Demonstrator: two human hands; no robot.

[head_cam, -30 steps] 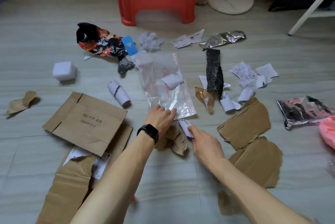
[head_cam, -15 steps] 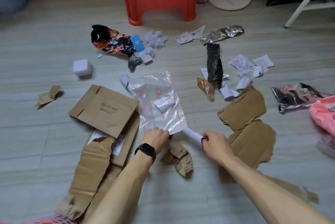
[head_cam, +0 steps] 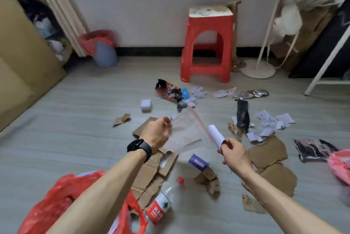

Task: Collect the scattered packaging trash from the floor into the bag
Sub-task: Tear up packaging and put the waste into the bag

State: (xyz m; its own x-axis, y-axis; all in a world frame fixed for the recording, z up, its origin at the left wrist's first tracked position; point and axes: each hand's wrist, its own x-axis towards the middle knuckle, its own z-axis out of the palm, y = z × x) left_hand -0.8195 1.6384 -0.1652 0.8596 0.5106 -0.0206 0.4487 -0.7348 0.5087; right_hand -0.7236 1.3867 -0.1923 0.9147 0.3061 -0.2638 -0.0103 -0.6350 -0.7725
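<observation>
My left hand (head_cam: 157, 132), with a black watch on the wrist, grips a clear plastic zip bag (head_cam: 186, 133) lifted off the floor. My right hand (head_cam: 233, 152) holds a rolled white paper (head_cam: 215, 135) upright, close to the clear bag's right edge. A red plastic bag (head_cam: 55, 207) lies open at the bottom left, under my left forearm. Brown cardboard pieces (head_cam: 269, 153), torn white papers (head_cam: 270, 122), a silver foil wrapper (head_cam: 251, 94), a black-red snack wrapper (head_cam: 168, 91) and a purple box (head_cam: 198, 162) are scattered on the floor.
A plastic bottle (head_cam: 161, 205) with a red cap lies beside the red bag. A red stool (head_cam: 208, 44) stands by the wall, a lined bin (head_cam: 102, 50) at left, a large cardboard box (head_cam: 20, 59) far left, a fan base (head_cam: 258, 68) and a pink bag (head_cam: 341, 165) at right.
Both hands have lifted off the floor, the left raising the clear bag, the right raising the paper roll. The view has tilted up, bringing the red bag and bottle into sight.
</observation>
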